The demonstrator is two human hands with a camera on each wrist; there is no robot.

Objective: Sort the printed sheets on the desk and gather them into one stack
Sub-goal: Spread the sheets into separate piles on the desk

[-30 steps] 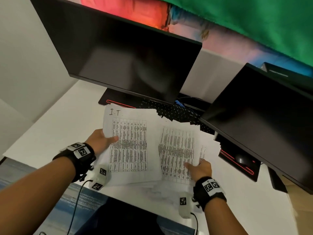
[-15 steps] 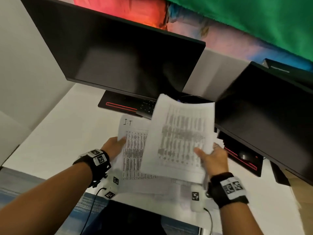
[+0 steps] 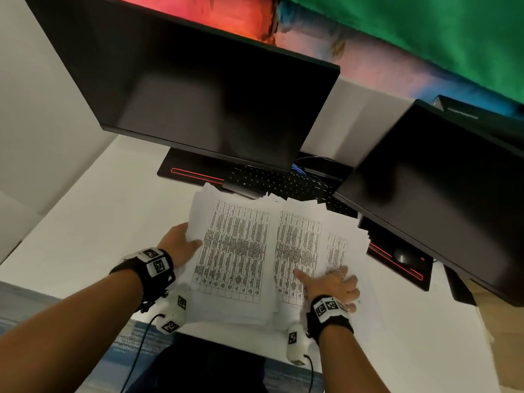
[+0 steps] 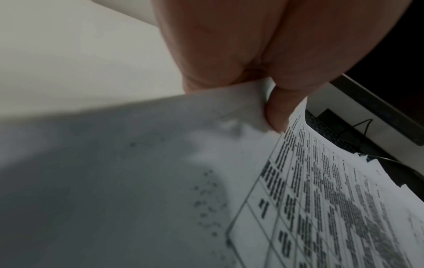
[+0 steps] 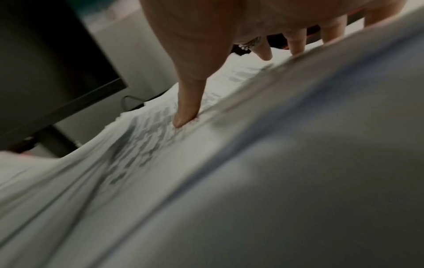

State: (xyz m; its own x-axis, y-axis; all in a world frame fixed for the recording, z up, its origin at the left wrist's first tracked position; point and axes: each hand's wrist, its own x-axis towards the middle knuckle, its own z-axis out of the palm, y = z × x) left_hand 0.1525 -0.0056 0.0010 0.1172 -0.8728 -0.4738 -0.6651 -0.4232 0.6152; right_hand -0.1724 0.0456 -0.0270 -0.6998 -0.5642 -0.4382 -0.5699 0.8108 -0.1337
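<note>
Printed sheets with tables lie in two overlapping heaps on the white desk. My left hand grips the left edge of the left stack, thumb on top and fingers hidden beneath. The left wrist view shows that thumb pinching the paper edge. My right hand rests flat on the right pile, thumb and fingers spread. In the right wrist view the thumb presses down on a blurred sheet. More sheets fan out to the right.
Two dark monitors hang low over the back of the desk. A black keyboard lies just behind the sheets, partly covered by them. A mouse sits on a black pad under the right monitor.
My right hand lifted a sheet off the right pile and carried it left. That sheet now lies on the left stack, covering the handwritten page, and the right hand is back on the right pile.
</note>
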